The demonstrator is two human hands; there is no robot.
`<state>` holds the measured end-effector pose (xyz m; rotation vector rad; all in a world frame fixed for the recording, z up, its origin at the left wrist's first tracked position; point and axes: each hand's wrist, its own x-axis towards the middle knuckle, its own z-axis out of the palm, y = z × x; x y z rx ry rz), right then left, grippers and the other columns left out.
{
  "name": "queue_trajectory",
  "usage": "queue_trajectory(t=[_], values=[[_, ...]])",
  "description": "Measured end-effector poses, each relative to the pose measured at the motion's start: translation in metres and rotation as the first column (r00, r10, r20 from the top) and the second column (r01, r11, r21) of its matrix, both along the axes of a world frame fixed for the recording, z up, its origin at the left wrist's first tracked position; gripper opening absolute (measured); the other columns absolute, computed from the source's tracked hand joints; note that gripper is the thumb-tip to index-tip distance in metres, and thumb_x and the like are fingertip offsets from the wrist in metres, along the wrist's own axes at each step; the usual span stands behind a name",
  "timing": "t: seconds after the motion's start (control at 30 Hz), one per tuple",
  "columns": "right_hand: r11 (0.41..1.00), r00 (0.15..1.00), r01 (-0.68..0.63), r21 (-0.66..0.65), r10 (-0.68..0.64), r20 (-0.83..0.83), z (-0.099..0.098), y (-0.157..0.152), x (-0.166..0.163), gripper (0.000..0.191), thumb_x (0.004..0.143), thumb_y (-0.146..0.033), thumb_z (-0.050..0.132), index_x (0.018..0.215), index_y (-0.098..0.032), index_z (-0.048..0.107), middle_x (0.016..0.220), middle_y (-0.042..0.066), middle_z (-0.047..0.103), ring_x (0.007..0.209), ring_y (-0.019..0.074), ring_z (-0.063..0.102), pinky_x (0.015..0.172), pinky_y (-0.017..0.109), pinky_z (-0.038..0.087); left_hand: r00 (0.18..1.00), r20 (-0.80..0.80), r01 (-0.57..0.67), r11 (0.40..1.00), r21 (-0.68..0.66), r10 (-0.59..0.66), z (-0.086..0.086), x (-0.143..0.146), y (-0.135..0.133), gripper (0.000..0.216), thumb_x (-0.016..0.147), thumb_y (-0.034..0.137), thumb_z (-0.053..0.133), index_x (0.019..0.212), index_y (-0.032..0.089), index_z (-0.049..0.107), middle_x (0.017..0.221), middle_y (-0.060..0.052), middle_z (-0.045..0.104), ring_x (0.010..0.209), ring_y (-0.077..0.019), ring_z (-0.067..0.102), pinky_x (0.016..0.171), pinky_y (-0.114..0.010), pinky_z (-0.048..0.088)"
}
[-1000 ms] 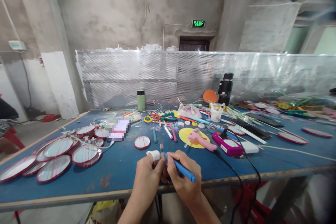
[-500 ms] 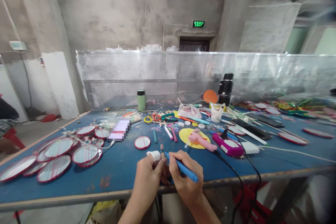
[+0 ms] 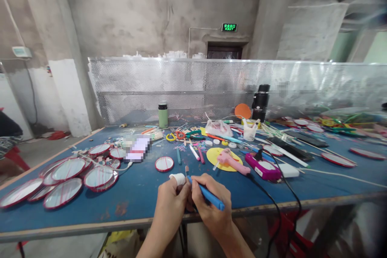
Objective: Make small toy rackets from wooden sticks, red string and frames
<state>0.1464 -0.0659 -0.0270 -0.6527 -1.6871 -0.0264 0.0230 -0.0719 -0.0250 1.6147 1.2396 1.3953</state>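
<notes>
My left hand (image 3: 169, 202), one finger wrapped in white tape (image 3: 178, 178), pinches a small flat wooden stick (image 3: 186, 169) upright near the table's front edge. Part of the stick looks bluish-grey; its lower end is hidden by my fingers. In my right hand (image 3: 211, 205) is a blue marker pen (image 3: 216, 200), its tip at the side of the stick. Just beyond my hands lie a small round red-rimmed disc (image 3: 164, 164), a teal marker (image 3: 179, 156) and a pink marker (image 3: 201, 155).
Several red-rimmed discs (image 3: 63, 193) pile up at the left, near a phone (image 3: 138, 149) on a cable. A pink glue gun (image 3: 234, 163) rests on a yellow disc (image 3: 211, 157), beside a purple box (image 3: 262, 167). A green bottle (image 3: 163, 117) and black flask (image 3: 260, 104) stand behind.
My right hand has shifted slightly left with the blue marker pen, bringing its tip closer against the stick. My left hand stays nearly still.
</notes>
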Motion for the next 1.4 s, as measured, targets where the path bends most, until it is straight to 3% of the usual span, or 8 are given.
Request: queue_trajectory(t=[0.87,1.4], values=[[0.999,0.998,0.043,0.032,-0.042,-0.036,-0.0018,-0.0001,0.0009,0.011,0.090,-0.011,0.055,0.087,-0.017,0.064,0.070,0.001,0.064,0.060,0.0113,0.062,0.060,0.022,0.046,0.999,0.014,0.041,0.999,-0.020,-0.041,0.0025,-0.0007,-0.0001,0.036,0.086,0.044,0.051,0.061,0.018,0.052,0.050,0.002,0.055,0.046,-0.0129,0.054,0.047,-0.020,0.039],[0.999,0.999,-0.028,0.021,0.028,-0.016,-0.0003,0.0004,-0.0005,0.011,0.089,-0.010,0.056,0.089,-0.017,0.065,0.069,0.001,0.062,0.060,0.0122,0.061,0.058,0.023,0.046,1.000,-0.007,0.023,1.000,0.007,-0.023,-0.0030,-0.0017,0.0029,0.033,0.086,0.040,0.050,0.061,0.018,0.051,0.051,0.003,0.050,0.049,-0.0115,0.048,0.049,-0.021,0.037]])
